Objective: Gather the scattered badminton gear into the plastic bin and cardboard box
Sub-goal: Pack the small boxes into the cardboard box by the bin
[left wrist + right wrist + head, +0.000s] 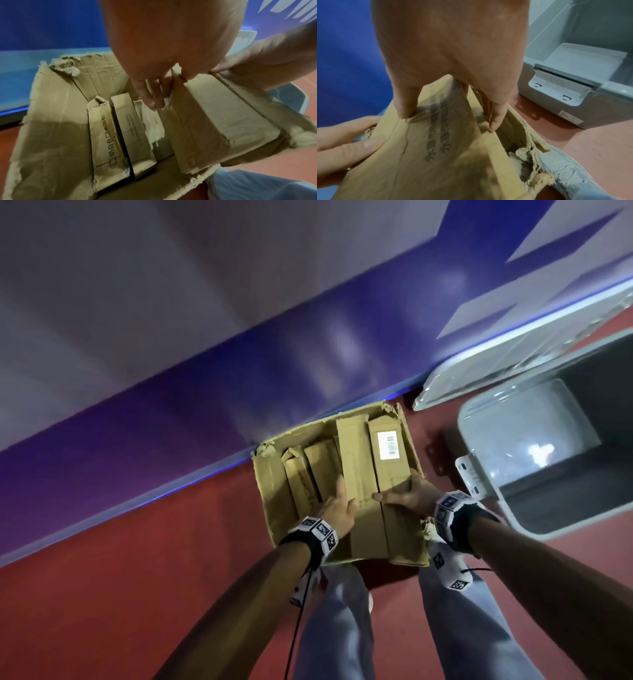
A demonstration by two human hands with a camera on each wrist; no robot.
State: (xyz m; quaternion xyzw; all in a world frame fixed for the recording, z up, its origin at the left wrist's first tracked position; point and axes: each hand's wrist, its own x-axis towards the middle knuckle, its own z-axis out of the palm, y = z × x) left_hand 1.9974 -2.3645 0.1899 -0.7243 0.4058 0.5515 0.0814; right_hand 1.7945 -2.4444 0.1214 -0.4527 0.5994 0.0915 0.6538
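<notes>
Red flooring carries a torn cardboard box (274,508) against a blue wall, with the grey plastic bin (486,508) just beside it. Inside the box, both the left hand (337,508) and the right hand (411,491) grip one long carton (359,460), next to other cartons.
</notes>
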